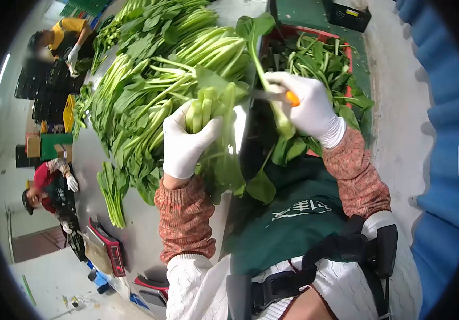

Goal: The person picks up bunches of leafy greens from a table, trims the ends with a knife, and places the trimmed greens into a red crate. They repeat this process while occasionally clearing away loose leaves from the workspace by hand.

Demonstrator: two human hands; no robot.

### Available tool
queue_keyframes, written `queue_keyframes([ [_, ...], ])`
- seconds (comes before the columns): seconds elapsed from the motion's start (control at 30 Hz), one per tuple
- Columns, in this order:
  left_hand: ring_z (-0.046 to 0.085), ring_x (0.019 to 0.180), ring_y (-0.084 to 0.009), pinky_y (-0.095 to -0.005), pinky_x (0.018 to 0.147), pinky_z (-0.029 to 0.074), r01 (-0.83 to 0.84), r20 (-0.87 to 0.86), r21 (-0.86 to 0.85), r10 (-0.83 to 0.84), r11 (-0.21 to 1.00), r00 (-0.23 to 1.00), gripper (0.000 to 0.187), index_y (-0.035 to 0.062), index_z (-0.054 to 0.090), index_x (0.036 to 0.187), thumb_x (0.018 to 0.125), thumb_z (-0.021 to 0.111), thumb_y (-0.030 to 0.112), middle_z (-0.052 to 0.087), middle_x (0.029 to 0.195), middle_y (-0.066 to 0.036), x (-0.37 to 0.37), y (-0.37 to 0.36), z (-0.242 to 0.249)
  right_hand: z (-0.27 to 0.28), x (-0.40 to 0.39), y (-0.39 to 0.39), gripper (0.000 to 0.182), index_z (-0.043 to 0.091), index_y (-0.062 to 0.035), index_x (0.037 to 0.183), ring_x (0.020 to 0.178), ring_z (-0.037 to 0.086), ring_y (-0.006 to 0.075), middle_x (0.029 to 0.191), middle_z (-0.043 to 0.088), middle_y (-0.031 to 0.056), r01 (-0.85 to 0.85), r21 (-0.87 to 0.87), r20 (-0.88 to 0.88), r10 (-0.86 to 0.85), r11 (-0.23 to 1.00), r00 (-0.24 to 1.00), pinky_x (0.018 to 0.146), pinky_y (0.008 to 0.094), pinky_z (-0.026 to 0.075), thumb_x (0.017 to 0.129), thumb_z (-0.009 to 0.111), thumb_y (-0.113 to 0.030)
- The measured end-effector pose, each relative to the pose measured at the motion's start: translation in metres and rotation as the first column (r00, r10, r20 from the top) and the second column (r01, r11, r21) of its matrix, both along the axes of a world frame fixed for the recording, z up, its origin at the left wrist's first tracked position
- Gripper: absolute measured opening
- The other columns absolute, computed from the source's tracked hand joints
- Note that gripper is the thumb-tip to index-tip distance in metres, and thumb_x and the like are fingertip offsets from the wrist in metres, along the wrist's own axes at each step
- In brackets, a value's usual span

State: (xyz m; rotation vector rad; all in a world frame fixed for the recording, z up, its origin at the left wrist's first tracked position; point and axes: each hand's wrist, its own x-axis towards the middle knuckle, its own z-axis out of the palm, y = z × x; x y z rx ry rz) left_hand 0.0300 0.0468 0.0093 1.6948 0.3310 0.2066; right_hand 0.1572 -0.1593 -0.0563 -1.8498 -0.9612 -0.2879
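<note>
My left hand [187, 140], in a white glove, is closed around a bunch of leafy green stems [206, 109], their cut ends pointing up between thumb and fingers. The leaves hang below, partly blurred. My right hand [309, 106], also gloved, grips a small knife with an orange handle [293, 98], its blade pointing left toward the bunch. A single leafy stalk [258, 60] runs along the blade and the right fingers, its leaf uppermost. Just left of my left hand, a big pile of greens [133, 101] covers the metal table [149, 242].
Under my right hand stands a red crate [351, 53] of loose leaves. A black crate [350, 17] sits farther back. Two red scales [113, 256] stand at the lower left. Across the table are a person in yellow [70, 33] and a person in red [44, 176].
</note>
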Motion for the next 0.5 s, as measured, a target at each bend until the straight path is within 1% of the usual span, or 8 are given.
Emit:
queue_keyframes([
  [0.13,0.057,0.076,-0.0031,-0.0210,0.071,0.049,0.073,0.041,0.020,-0.074,0.997,0.996,0.032,-0.0026,0.067,0.110,0.079,0.072,0.004,0.068,0.090,0.002,0.014,-0.017,-0.008,0.002,-0.003,-0.006,0.031,0.066,-0.0046,0.113,0.065,0.066,0.0306,0.078,0.067,0.0154,-0.024,-0.059,0.024,0.025,0.998,0.999,0.064,0.0339,0.054,0.083,0.061,-0.004],
  [0.23,0.057,0.076,-0.0033,-0.0207,0.072,0.049,0.182,0.027,-0.046,-0.181,0.982,0.983,0.033,-0.0020,0.067,0.111,0.079,0.072,0.005,0.068,0.091,0.002,0.020,-0.021,-0.006,-0.026,0.016,-0.016,0.030,0.065,-0.0043,0.115,0.067,0.067,0.0324,0.078,0.068,0.0172,-0.036,-0.112,-0.120,0.023,0.993,0.993,0.063,0.0360,0.053,0.085,0.061,-0.006],
  [0.27,0.057,0.077,-0.0036,-0.0206,0.072,0.048,0.201,0.036,-0.085,-0.199,0.976,0.979,0.032,-0.0018,0.067,0.111,0.080,0.071,0.005,0.067,0.092,0.002,0.022,-0.024,-0.005,-0.042,0.027,-0.025,0.029,0.066,-0.0035,0.114,0.070,0.067,0.0347,0.080,0.069,0.0186,0.022,-0.254,-0.195,-0.073,0.967,0.978,0.063,0.0376,0.054,0.085,0.062,-0.008],
  [0.3,0.057,0.077,-0.0036,-0.0207,0.072,0.048,0.196,0.032,-0.071,-0.194,0.978,0.980,0.032,-0.0018,0.067,0.111,0.080,0.071,0.005,0.068,0.092,0.002,0.024,-0.023,-0.007,-0.044,0.033,-0.028,0.024,0.067,-0.0026,0.111,0.064,0.068,0.0268,0.076,0.069,0.0144,0.134,-0.304,-0.114,-0.175,0.943,0.978,0.059,0.0338,0.053,0.089,0.061,-0.010],
  [0.37,0.057,0.077,-0.0037,-0.0208,0.073,0.048,0.175,0.025,-0.050,-0.174,0.983,0.985,0.032,-0.0019,0.067,0.111,0.080,0.071,0.005,0.068,0.092,0.002,0.027,-0.021,-0.017,-0.049,0.033,-0.040,0.021,0.069,-0.0021,0.109,0.059,0.064,0.0133,0.072,0.068,0.0076,0.124,-0.130,-0.315,-0.159,0.984,0.936,0.056,0.0279,0.050,0.093,0.060,-0.013],
  [0.4,0.058,0.079,-0.0039,-0.0210,0.073,0.048,0.179,0.003,-0.123,-0.180,0.976,0.984,0.031,-0.0016,0.067,0.111,0.080,0.072,0.005,0.068,0.093,0.001,0.030,-0.026,-0.014,-0.035,0.027,-0.039,0.022,0.069,-0.0008,0.109,0.058,0.056,0.0039,0.070,0.063,0.0019,0.100,-0.042,-0.402,-0.108,0.994,0.909,0.055,0.0227,0.046,0.096,0.060,-0.015],
  [0.43,0.058,0.079,-0.0039,-0.0209,0.073,0.048,0.188,-0.038,-0.127,-0.194,0.974,0.980,0.031,-0.0010,0.067,0.111,0.081,0.072,0.005,0.069,0.095,0.001,0.033,-0.029,-0.012,-0.012,0.021,-0.040,0.022,0.069,-0.0001,0.110,0.060,0.054,0.0042,0.071,0.061,-0.0009,0.027,0.011,-0.552,-0.016,1.000,0.834,0.057,0.0218,0.044,0.096,0.062,-0.016],
  [0.5,0.059,0.080,-0.0035,-0.0205,0.073,0.048,0.179,-0.006,-0.118,-0.181,0.977,0.984,0.029,-0.0008,0.067,0.111,0.083,0.073,0.005,0.069,0.095,0.001,0.040,-0.035,-0.019,0.012,0.015,-0.041,0.026,0.069,-0.0009,0.101,0.063,0.057,0.0046,0.070,0.062,0.0032,-0.086,0.252,-0.681,0.239,0.964,0.692,0.058,0.0244,0.046,0.092,0.069,-0.025],
])
